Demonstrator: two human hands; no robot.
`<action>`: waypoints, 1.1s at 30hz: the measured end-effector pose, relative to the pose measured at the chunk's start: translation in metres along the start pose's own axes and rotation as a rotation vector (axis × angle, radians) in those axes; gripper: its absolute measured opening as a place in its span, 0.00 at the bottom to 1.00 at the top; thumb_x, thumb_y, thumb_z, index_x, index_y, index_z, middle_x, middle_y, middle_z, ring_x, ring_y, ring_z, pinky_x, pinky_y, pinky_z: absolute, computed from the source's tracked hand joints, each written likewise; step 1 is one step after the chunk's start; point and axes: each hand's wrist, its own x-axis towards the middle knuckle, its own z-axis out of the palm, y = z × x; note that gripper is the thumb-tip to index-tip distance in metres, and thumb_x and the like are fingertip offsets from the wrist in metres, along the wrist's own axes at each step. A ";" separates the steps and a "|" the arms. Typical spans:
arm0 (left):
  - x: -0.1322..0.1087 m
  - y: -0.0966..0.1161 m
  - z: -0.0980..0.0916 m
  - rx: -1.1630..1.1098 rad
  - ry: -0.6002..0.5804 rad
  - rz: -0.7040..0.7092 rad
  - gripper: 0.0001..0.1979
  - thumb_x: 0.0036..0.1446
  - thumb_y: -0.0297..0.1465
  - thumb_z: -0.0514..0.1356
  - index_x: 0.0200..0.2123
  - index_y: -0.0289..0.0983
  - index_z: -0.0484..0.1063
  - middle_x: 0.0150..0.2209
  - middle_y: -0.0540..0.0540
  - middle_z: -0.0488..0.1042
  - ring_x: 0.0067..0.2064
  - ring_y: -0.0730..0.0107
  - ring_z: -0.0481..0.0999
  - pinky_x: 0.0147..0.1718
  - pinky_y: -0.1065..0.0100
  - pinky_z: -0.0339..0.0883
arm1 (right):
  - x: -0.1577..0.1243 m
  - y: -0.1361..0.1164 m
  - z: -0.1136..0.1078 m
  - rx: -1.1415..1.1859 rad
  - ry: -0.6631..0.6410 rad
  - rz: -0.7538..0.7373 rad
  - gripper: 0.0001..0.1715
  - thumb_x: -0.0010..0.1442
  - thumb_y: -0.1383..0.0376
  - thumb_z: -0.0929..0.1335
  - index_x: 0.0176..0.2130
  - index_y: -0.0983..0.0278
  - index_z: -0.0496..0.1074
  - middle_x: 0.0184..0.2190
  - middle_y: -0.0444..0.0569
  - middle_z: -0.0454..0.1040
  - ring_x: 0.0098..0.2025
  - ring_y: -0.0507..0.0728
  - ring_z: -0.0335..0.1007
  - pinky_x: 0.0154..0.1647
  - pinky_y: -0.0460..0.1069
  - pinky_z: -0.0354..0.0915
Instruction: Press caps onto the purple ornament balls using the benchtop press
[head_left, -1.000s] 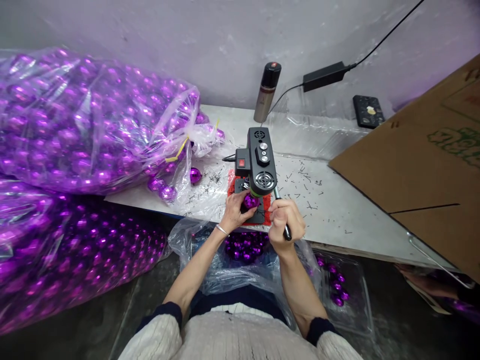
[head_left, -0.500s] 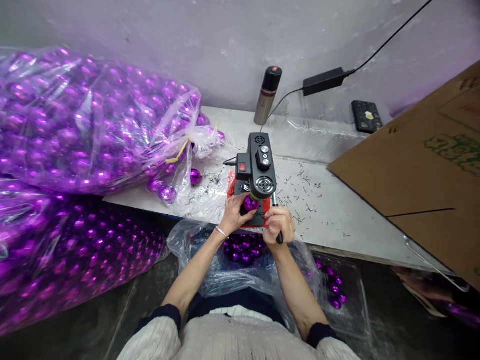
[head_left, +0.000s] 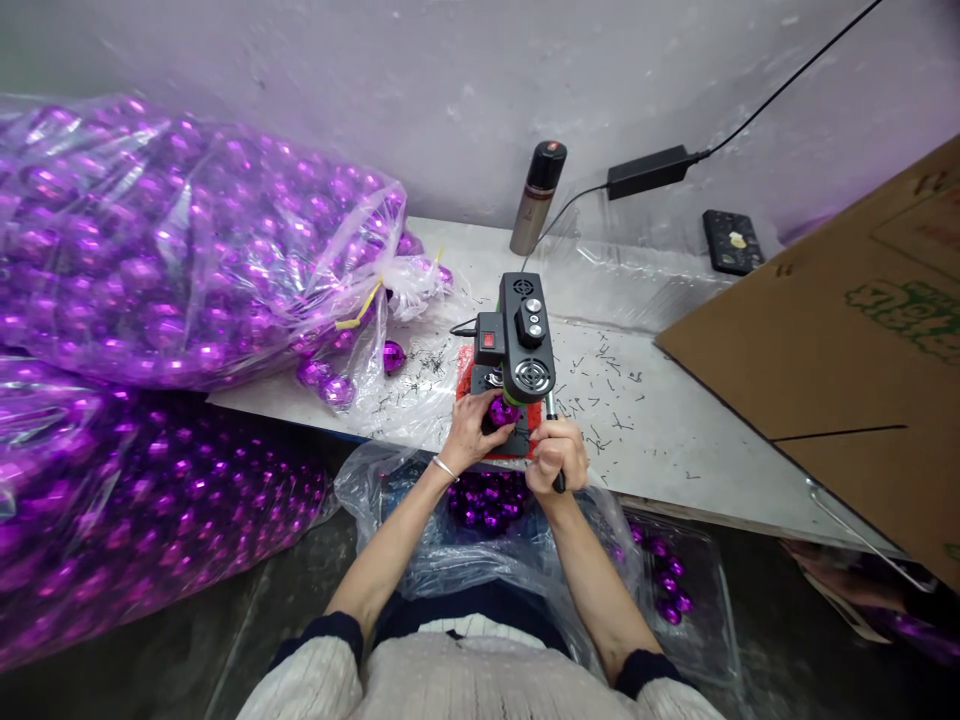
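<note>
My left hand [head_left: 474,430] is closed around a shiny purple bauble [head_left: 500,411], thumb and fingers on either side of it. The bauble sits beneath the front end of a small black bench machine [head_left: 528,340], which has round grilles on top and stands on a red base [head_left: 463,370]. My right hand [head_left: 558,455] is wrapped round the black handle of a lever [head_left: 559,480] at the machine's right side. Below the table edge, a clear plastic bag [head_left: 427,560] over my lap holds many purple baubles [head_left: 487,500].
Large clear bags of purple baubles [head_left: 150,250] fill the left. A spray can [head_left: 538,198], a power adapter [head_left: 648,172] and a black phone-like slab [head_left: 732,241] are at the back. A cardboard box [head_left: 832,370] stands right. Black scraps [head_left: 615,390] litter the table [head_left: 652,450].
The view has shifted very slightly. Both hands keep their grips on the bauble and the lever, with no clear movement.
</note>
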 end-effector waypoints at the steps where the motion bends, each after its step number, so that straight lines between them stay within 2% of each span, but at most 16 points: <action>1: 0.000 0.000 0.000 -0.002 0.003 0.004 0.25 0.58 0.42 0.66 0.56 0.38 0.73 0.52 0.38 0.78 0.54 0.51 0.75 0.58 0.52 0.62 | 0.000 0.000 0.000 0.009 0.000 -0.001 0.16 0.69 0.63 0.60 0.28 0.60 0.65 0.27 0.44 0.73 0.26 0.52 0.68 0.37 0.54 0.70; 7: 0.000 0.000 -0.001 0.036 -0.013 0.000 0.25 0.57 0.42 0.67 0.56 0.39 0.72 0.51 0.38 0.79 0.54 0.50 0.75 0.58 0.52 0.63 | -0.005 0.004 0.003 0.057 -0.010 0.001 0.17 0.71 0.62 0.59 0.29 0.60 0.63 0.28 0.44 0.71 0.26 0.52 0.67 0.32 0.52 0.67; 11: 0.000 -0.004 0.001 0.066 0.017 0.070 0.25 0.59 0.43 0.66 0.56 0.37 0.72 0.50 0.37 0.79 0.53 0.51 0.77 0.56 0.52 0.65 | -0.003 0.001 0.005 0.048 -0.031 -0.020 0.19 0.71 0.63 0.58 0.27 0.60 0.62 0.27 0.43 0.69 0.25 0.51 0.67 0.30 0.51 0.66; 14: 0.001 -0.009 0.004 0.091 0.060 0.135 0.26 0.60 0.43 0.65 0.57 0.36 0.71 0.49 0.37 0.79 0.51 0.52 0.78 0.54 0.52 0.68 | 0.014 -0.011 0.004 0.052 0.028 0.067 0.20 0.70 0.65 0.58 0.25 0.60 0.61 0.24 0.42 0.67 0.25 0.52 0.66 0.28 0.50 0.63; 18: -0.003 -0.011 0.003 0.106 0.100 0.186 0.27 0.61 0.43 0.65 0.58 0.36 0.68 0.51 0.37 0.79 0.53 0.52 0.79 0.55 0.50 0.69 | 0.047 -0.030 -0.003 0.024 -0.036 0.201 0.18 0.68 0.69 0.61 0.25 0.60 0.64 0.23 0.43 0.67 0.27 0.53 0.67 0.28 0.50 0.61; 21: -0.023 -0.004 -0.005 0.107 0.093 0.263 0.29 0.63 0.41 0.64 0.62 0.37 0.63 0.55 0.35 0.77 0.58 0.53 0.77 0.58 0.48 0.68 | 0.057 -0.035 -0.008 0.024 -0.071 0.219 0.17 0.68 0.70 0.62 0.26 0.61 0.65 0.24 0.44 0.69 0.28 0.52 0.68 0.30 0.50 0.62; 24: -0.056 0.005 -0.015 0.160 0.031 0.348 0.29 0.66 0.39 0.61 0.65 0.38 0.59 0.59 0.34 0.74 0.61 0.54 0.74 0.62 0.47 0.65 | 0.051 -0.033 -0.010 0.035 -0.081 0.181 0.17 0.67 0.71 0.62 0.27 0.61 0.64 0.25 0.43 0.70 0.29 0.52 0.68 0.31 0.50 0.62; 25: -0.066 0.007 -0.019 0.186 0.004 0.365 0.31 0.65 0.42 0.62 0.66 0.38 0.59 0.60 0.33 0.73 0.62 0.53 0.74 0.63 0.46 0.64 | 0.048 -0.031 -0.010 0.038 -0.080 0.170 0.17 0.67 0.71 0.62 0.27 0.61 0.65 0.25 0.43 0.70 0.29 0.52 0.68 0.31 0.50 0.62; 27: -0.076 0.007 -0.027 0.228 -0.038 0.367 0.41 0.60 0.53 0.63 0.68 0.37 0.57 0.63 0.30 0.70 0.64 0.48 0.72 0.63 0.44 0.63 | 0.042 -0.029 -0.008 0.044 -0.068 0.153 0.17 0.67 0.72 0.62 0.26 0.61 0.65 0.24 0.43 0.69 0.29 0.52 0.69 0.31 0.50 0.62; 29: -0.069 0.002 -0.039 0.264 -0.026 0.308 0.48 0.57 0.59 0.61 0.69 0.35 0.55 0.65 0.27 0.67 0.66 0.45 0.69 0.63 0.43 0.63 | 0.040 -0.027 -0.007 0.052 -0.050 0.141 0.18 0.67 0.72 0.62 0.26 0.61 0.64 0.23 0.42 0.67 0.29 0.53 0.69 0.31 0.50 0.62; 30: -0.059 -0.003 -0.047 0.292 0.009 0.249 0.45 0.60 0.58 0.59 0.69 0.34 0.55 0.65 0.27 0.67 0.67 0.45 0.68 0.64 0.44 0.62 | 0.040 -0.027 -0.006 0.055 -0.042 0.138 0.18 0.67 0.72 0.62 0.25 0.61 0.64 0.22 0.42 0.67 0.29 0.53 0.69 0.31 0.50 0.62; 32: -0.029 -0.013 -0.067 0.382 0.124 0.083 0.33 0.68 0.47 0.54 0.67 0.33 0.60 0.64 0.28 0.68 0.67 0.46 0.68 0.65 0.44 0.61 | 0.041 -0.028 -0.005 0.057 -0.031 0.135 0.18 0.67 0.72 0.62 0.25 0.61 0.64 0.21 0.41 0.66 0.28 0.53 0.69 0.30 0.50 0.62; 33: -0.012 -0.018 -0.077 0.445 0.192 -0.022 0.28 0.69 0.42 0.53 0.66 0.31 0.63 0.64 0.28 0.69 0.67 0.45 0.67 0.65 0.44 0.60 | 0.041 -0.028 -0.005 0.057 -0.031 0.137 0.18 0.66 0.72 0.63 0.25 0.61 0.64 0.21 0.41 0.66 0.28 0.53 0.70 0.30 0.50 0.62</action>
